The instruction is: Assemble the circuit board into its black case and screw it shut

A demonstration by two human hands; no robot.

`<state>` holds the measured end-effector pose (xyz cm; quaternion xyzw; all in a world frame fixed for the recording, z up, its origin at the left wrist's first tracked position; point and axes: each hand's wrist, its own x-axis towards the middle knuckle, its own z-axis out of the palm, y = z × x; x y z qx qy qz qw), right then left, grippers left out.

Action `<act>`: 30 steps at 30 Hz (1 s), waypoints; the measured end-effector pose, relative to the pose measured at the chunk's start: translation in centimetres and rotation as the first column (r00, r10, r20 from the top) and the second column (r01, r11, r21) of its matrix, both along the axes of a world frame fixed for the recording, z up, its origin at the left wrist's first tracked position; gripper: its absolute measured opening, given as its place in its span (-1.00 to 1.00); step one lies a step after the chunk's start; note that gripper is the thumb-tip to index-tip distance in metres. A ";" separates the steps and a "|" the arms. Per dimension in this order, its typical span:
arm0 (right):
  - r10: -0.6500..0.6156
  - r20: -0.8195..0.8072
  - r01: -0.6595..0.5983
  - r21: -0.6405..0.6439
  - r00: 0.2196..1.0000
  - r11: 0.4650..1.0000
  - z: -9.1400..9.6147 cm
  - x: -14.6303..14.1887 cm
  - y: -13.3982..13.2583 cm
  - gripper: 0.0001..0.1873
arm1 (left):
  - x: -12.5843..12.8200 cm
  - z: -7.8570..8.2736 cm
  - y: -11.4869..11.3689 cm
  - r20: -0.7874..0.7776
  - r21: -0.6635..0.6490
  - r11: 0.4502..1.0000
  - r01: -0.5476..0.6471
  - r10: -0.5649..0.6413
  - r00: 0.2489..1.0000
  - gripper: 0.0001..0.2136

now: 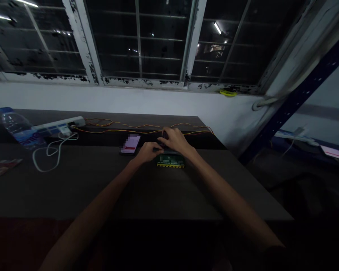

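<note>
A green circuit board (171,160) with a yellow-and-black front edge lies on the dark table, just below my hands. My right hand (175,139) comes over the board's far side, its fingers closed around a small dark object (165,136) whose kind I cannot make out. Close on its left, my left hand (149,151) is pinched at the board's far left corner. What sits between those fingertips is too small and dim to name. Part of the board's far side is hidden by my hands.
A lit phone (132,144) lies left of my hands. Orange and yellow wires (124,131) run along the back of the table (169,195). Further left are a white power strip (59,126), a white cable (58,152) and a water bottle (24,130). A blue metal post (293,98) rises at right.
</note>
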<state>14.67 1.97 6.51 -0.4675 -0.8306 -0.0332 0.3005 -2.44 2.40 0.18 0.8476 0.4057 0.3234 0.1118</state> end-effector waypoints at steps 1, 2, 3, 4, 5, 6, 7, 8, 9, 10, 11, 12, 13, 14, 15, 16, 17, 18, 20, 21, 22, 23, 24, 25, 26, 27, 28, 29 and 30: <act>0.036 0.012 -0.035 -0.029 0.999 0.999 0.4 0.0 0.1 -0.81 | 0.0 0.0 -0.1 -0.005 -0.008 1.000 0.012 -0.012 1.000 -0.89; 0.074 0.016 -0.073 -0.074 0.997 0.995 0.8 0.1 0.2 -0.86 | 0.0 0.0 -0.1 -0.011 -0.015 1.000 0.021 -0.021 1.000 -0.88; 0.114 0.014 -0.111 -0.135 0.993 0.985 1.1 0.1 0.2 -0.91 | 0.0 0.0 -0.1 -0.016 -0.021 0.999 0.026 -0.026 1.000 -0.86; 0.152 0.005 -0.148 -0.198 0.988 0.969 1.4 0.1 0.2 -0.95 | -0.1 -0.1 -0.1 -0.021 -0.027 0.999 0.025 -0.026 0.999 -0.86; 0.184 -0.011 -0.181 -0.249 0.983 0.952 1.6 0.2 0.1 -0.96 | -0.1 -0.1 -0.1 -0.024 -0.032 0.999 0.022 -0.022 0.999 -0.86; 0.208 -0.029 -0.208 -0.287 0.978 0.935 1.8 0.2 0.1 -0.95 | -0.1 -0.2 0.0 -0.026 -0.036 0.999 0.016 -0.017 1.000 -0.86; 0.224 -0.047 -0.227 -0.312 0.974 0.923 2.0 0.2 0.0 -0.94 | -0.1 -0.2 0.0 -0.026 -0.040 0.999 0.008 -0.009 1.000 -0.86; 0.231 -0.060 -0.238 -0.329 0.971 0.914 2.1 0.2 0.0 -0.94 | -0.1 -0.3 0.0 -0.025 -0.043 0.999 0.000 -0.001 1.000 -0.86; 0.232 -0.068 -0.241 -0.347 0.970 0.906 2.1 0.2 0.0 -0.94 | -0.1 -0.3 0.1 -0.023 -0.045 0.999 -0.006 0.005 1.000 -0.86; 0.228 -0.072 -0.239 -0.369 0.971 0.898 2.2 0.2 0.0 -0.93 | -0.1 -0.3 0.1 -0.020 -0.047 0.999 -0.009 0.008 1.000 -0.87; 0.222 -0.073 -0.233 -0.394 0.972 0.889 2.3 0.2 0.0 -0.93 | -0.1 -0.3 0.2 -0.017 -0.049 0.999 -0.009 0.008 1.000 -0.87; 0.215 -0.069 -0.224 -0.420 0.974 0.879 2.4 0.2 0.0 -0.92 | -0.1 -0.3 0.2 -0.014 -0.050 0.999 -0.006 0.005 1.000 -0.87; 0.210 -0.063 -0.216 -0.441 0.976 0.871 2.5 0.2 0.0 -0.92 | -0.1 -0.3 0.2 -0.011 -0.052 0.999 -0.002 0.001 1.000 -0.88; 0.208 -0.057 -0.210 -0.453 0.977 0.866 2.6 0.2 0.0 -0.92 | -0.1 -0.3 0.2 -0.008 -0.054 0.999 0.002 -0.003 1.000 -0.88; 0.209 -0.052 -0.209 -0.457 0.977 0.864 2.7 0.2 0.0 -0.92 | -0.1 -0.3 0.3 -0.004 -0.055 0.998 0.005 -0.005 1.000 -0.88; 0.214 -0.048 -0.212 -0.454 0.976 0.865 2.7 0.2 0.0 -0.92 | -0.2 -0.4 0.3 0.000 -0.056 0.998 0.006 -0.006 1.000 -0.89; 0.223 -0.048 -0.220 -0.448 0.974 0.866 2.8 0.2 -0.1 -0.92 | -0.2 -0.4 0.4 0.003 -0.057 0.998 0.007 -0.007 1.000 -0.89; 0.235 -0.051 -0.233 -0.442 0.971 0.866 2.8 0.2 -0.1 -0.91 | -0.2 -0.4 0.4 0.007 -0.058 0.998 0.007 -0.007 1.000 -0.90; 0.265 -0.056 -0.262 -0.434 0.963 0.862 2.8 0.3 -0.1 -0.89 | -0.2 -0.5 0.4 0.014 -0.061 0.998 0.005 -0.004 1.000 -0.90; 0.280 -0.054 -0.275 -0.432 0.959 0.859 2.7 0.4 -0.1 -0.87 | -0.2 -0.5 0.4 0.018 -0.063 0.998 0.002 -0.001 1.000 -0.90; 0.292 -0.051 -0.284 -0.431 0.955 0.856 2.7 0.4 0.0 -0.86 | -0.2 -0.6 0.4 0.022 -0.067 0.998 -0.001 0.003 1.000 -0.90; 0.302 -0.046 -0.292 -0.430 0.952 0.854 2.7 0.4 0.0 -0.85 | -0.2 -0.6 0.3 0.025 -0.071 0.997 -0.005 0.007 1.000 -0.90; 0.309 -0.042 -0.297 -0.429 0.950 0.853 2.7 0.5 0.1 -0.84 | -0.2 -0.6 0.3 0.030 -0.075 0.997 -0.010 0.013 0.999 -0.90; 0.316 -0.039 -0.302 -0.430 0.948 0.851 2.7 0.5 0.2 -0.84 | -0.2 -0.6 0.3 0.034 -0.080 0.997 -0.015 0.018 0.999 -0.90; 0.323 -0.040 -0.308 -0.432 0.945 0.848 2.7 0.5 0.2 -0.84 | -0.2 -0.6 0.2 0.039 -0.085 0.996 -0.019 0.023 0.999 -0.90; 0.332 -0.041 -0.316 -0.437 0.942 0.842 2.7 0.6 0.3 -0.84 | -0.2 -0.7 0.2 0.045 -0.091 0.996 -0.024 0.028 0.999 -0.91; 0.341 -0.041 -0.323 -0.444 0.939 0.836 2.7 0.6 0.3 -0.84 | -0.2 -0.7 0.1 0.051 -0.096 0.995 -0.028 0.033 0.998 -0.91; 0.348 -0.042 -0.329 -0.450 0.936 0.830 2.8 0.6 0.3 -0.84 | -0.2 -0.7 0.1 0.059 -0.101 0.994 -0.032 0.038 0.998 -0.91; 0.352 -0.044 -0.333 -0.453 0.935 0.827 2.8 0.6 0.3 -0.84 | -0.2 -0.7 0.0 0.066 -0.108 0.994 -0.036 0.043 0.997 -0.92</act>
